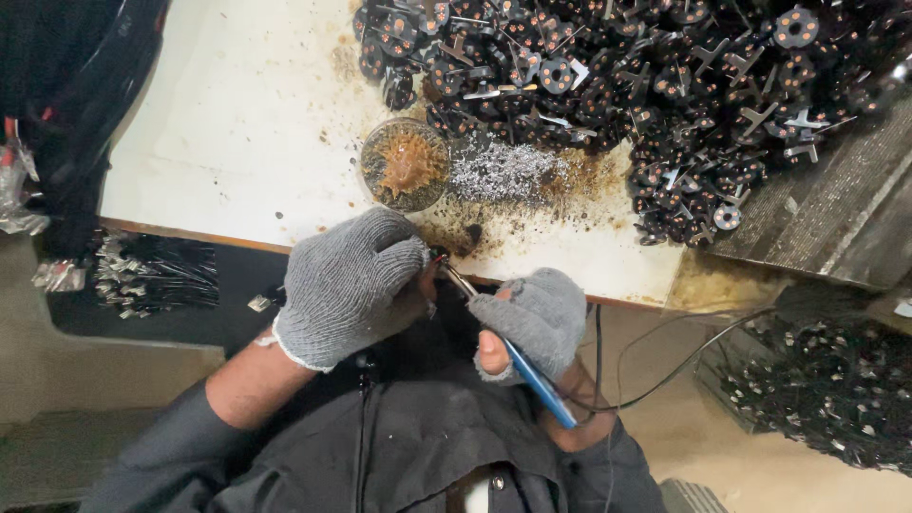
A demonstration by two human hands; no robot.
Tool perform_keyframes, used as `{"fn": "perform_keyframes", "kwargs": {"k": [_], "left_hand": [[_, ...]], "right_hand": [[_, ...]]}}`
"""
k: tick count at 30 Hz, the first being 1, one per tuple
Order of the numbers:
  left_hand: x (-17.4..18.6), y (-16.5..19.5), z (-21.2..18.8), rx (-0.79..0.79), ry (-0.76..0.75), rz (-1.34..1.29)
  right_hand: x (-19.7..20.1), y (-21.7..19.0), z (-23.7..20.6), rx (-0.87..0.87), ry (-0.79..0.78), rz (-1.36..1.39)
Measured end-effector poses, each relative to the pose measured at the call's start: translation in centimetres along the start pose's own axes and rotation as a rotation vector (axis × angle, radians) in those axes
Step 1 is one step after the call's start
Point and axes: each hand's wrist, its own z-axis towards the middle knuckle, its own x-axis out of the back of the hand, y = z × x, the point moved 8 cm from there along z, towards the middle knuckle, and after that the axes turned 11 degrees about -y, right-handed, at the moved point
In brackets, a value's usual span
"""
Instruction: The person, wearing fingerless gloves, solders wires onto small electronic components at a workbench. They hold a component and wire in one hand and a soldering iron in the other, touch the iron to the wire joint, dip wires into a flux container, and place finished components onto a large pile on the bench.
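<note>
Bright overhead light on the white table (237, 114), dim blurred edges.

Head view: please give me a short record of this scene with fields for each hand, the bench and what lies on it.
left hand: gloved left hand, closed on a small dark part
right hand: gloved right hand, holds a blue-handled soldering iron, tip at the part
bench: white, stained bench
on bench: round dish of brown paste, grey shavings, heap of black parts

small part in left hand (350, 285) hidden.
</note>
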Motion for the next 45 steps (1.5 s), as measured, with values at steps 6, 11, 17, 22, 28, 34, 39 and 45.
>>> {"fn": "perform_keyframes", "kwargs": {"k": [6, 11, 17, 22, 28, 34, 39, 45], "left_hand": [[0.0, 0.2, 0.2, -0.013, -0.011, -0.011], [0.3, 0.2, 0.1, -0.002, 0.050, 0.006], [0.0, 0.1, -0.1, -0.007, 0.017, 0.014], [0.1, 0.2, 0.1, -0.012, 0.008, 0.003], [0.1, 0.2, 0.0, -0.017, 0.012, -0.003], [0.0, 0.1, 0.1, -0.011, 0.012, -0.005], [0.1, 0.1, -0.1, -0.023, 0.014, -0.019], [-0.2, -0.1, -0.1, -0.011, 0.002, 0.000]], "right_hand": [[-0.3, -0.6, 0.0, 0.050, -0.077, -0.075], [-0.2, -0.3, -0.2, 0.087, -0.027, -0.074], [0.0, 0.3, -0.3, -0.001, 0.066, -0.001], [-0.3, 0.3, -0.2, -0.020, -0.004, -0.017], [-0.3, 0.2, -0.6, -0.020, -0.018, -0.084], [0.3, 0.4, -0.6, -0.066, 0.088, 0.074], [-0.1, 0.4, -0.7, -0.093, 0.060, 0.018], [0.2, 0.4, -0.7, -0.079, 0.141, 0.030]]}}
